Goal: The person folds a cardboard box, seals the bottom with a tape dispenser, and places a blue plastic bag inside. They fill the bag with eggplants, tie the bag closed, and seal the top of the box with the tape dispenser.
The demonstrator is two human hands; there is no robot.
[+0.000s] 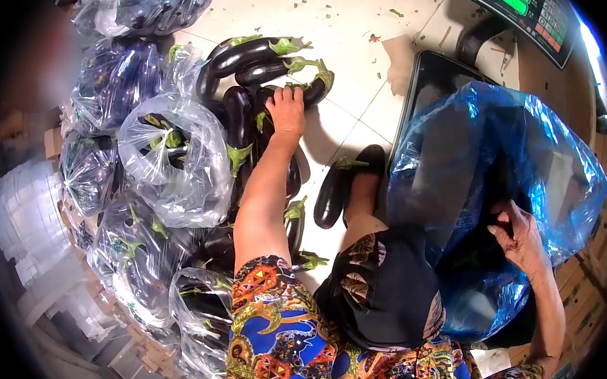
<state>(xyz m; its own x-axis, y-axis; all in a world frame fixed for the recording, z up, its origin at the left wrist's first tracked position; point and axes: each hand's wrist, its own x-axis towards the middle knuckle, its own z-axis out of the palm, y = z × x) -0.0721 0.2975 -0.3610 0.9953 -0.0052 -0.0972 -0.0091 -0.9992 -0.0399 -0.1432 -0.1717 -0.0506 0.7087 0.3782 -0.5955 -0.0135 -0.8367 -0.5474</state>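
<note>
"While the left hand [287, 113] lies over the loose eggplants [241, 57] on the floor [350, 29], is it gripping one?"

"Its fingers rest on top, slightly parted; I can't tell whether they grip."

"And the right hand [524, 240]?"

"Reaching into the blue bag [570, 175], fingers bent. Whether they pinch anything, I can't tell."

"What's in that bag?"

"Something dark, too shadowed to name."

"The clear bags [96, 104]?"

"At least five, along the left, with eggplants in them. One gapes, showing green stems."

"Other counts?"

"One blue bag, one scale [549, 22], one eggplant [328, 198] apart beside a shoe [372, 157]. Those in the pile overlap too much to count."
</note>
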